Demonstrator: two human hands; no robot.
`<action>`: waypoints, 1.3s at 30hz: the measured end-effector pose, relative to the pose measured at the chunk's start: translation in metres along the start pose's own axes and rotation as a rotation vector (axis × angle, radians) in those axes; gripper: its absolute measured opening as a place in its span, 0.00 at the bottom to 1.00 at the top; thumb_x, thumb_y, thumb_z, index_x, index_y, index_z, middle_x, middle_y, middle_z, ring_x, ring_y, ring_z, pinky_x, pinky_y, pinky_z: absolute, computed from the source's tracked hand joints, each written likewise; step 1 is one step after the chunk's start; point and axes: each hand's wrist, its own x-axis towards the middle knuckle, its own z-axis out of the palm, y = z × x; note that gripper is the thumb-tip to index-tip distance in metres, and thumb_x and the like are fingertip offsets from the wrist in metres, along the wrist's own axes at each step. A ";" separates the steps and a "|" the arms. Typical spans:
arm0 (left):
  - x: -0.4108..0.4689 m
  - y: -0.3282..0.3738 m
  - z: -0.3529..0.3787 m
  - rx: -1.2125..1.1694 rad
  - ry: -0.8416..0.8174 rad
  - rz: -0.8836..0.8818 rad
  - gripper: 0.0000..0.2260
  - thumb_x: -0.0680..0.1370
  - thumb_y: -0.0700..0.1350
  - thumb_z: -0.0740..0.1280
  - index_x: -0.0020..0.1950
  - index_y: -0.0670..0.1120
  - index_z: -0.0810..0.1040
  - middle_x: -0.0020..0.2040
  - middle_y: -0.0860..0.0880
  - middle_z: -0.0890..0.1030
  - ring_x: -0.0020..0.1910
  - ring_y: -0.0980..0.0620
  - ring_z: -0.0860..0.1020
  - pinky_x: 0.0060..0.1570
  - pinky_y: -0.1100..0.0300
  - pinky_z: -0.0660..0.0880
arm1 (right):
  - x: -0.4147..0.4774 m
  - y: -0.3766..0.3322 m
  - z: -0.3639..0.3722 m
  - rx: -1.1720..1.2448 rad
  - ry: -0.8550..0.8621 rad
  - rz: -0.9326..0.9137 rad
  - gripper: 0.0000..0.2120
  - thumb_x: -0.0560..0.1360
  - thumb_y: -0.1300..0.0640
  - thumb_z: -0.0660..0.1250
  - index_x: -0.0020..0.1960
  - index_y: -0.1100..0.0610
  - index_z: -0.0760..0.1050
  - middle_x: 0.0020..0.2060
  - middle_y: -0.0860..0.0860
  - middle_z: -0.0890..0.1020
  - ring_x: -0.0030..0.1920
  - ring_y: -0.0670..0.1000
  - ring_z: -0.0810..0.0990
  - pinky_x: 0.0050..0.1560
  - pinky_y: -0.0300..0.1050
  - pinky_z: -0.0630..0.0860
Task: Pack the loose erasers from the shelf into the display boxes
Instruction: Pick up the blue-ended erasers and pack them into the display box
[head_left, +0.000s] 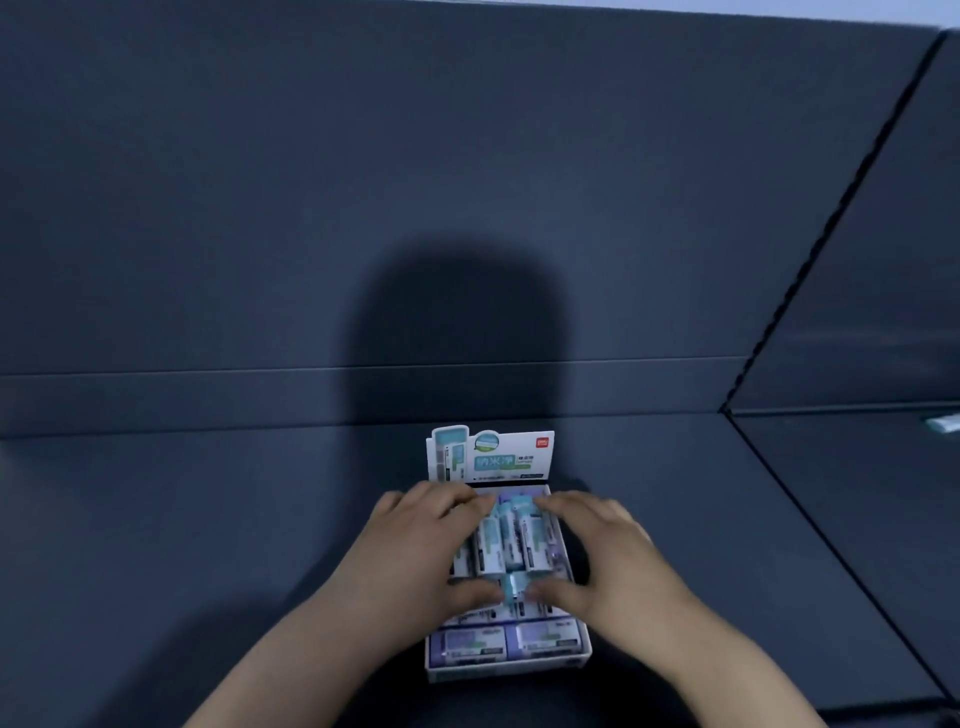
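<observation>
On my screen I see a bunch of blue-and-white erasers (511, 540) over the middle of the display box (584, 652). A flat row of purple erasers (472, 647) already lies at the front. The left hand (415, 551) and the right hand (613, 556) hold the bunch from both sides, with fingers curled over the far end and thumbs at the near end. I think that is so they go in as one tidy row. The box sits on the dark shelf (208, 519), and its card flap (493, 454) stands up at the back.

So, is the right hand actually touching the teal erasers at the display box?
Touching. The head view shows the right hand pinching the erasers between thumb and fingertips, with the left hand gripping the bundle's other side.
</observation>
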 end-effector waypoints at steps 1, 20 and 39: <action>0.000 0.001 -0.003 0.001 -0.013 -0.014 0.37 0.72 0.68 0.59 0.76 0.58 0.49 0.72 0.61 0.57 0.71 0.60 0.55 0.67 0.62 0.51 | -0.001 0.001 -0.001 0.004 0.010 0.001 0.36 0.66 0.40 0.72 0.70 0.42 0.61 0.59 0.32 0.61 0.64 0.37 0.59 0.60 0.31 0.55; 0.075 0.157 0.017 0.038 0.059 0.129 0.24 0.77 0.53 0.63 0.70 0.44 0.68 0.63 0.47 0.73 0.63 0.47 0.69 0.64 0.54 0.65 | -0.047 0.096 -0.072 -0.160 0.026 0.041 0.31 0.72 0.43 0.66 0.71 0.45 0.58 0.69 0.40 0.64 0.68 0.42 0.59 0.70 0.37 0.55; 0.156 0.333 0.069 0.145 0.002 -0.079 0.27 0.81 0.54 0.55 0.77 0.46 0.51 0.72 0.48 0.62 0.71 0.48 0.60 0.71 0.56 0.55 | -0.123 0.256 -0.197 -0.363 -0.083 0.031 0.32 0.74 0.39 0.61 0.73 0.47 0.55 0.69 0.44 0.64 0.69 0.47 0.60 0.68 0.43 0.60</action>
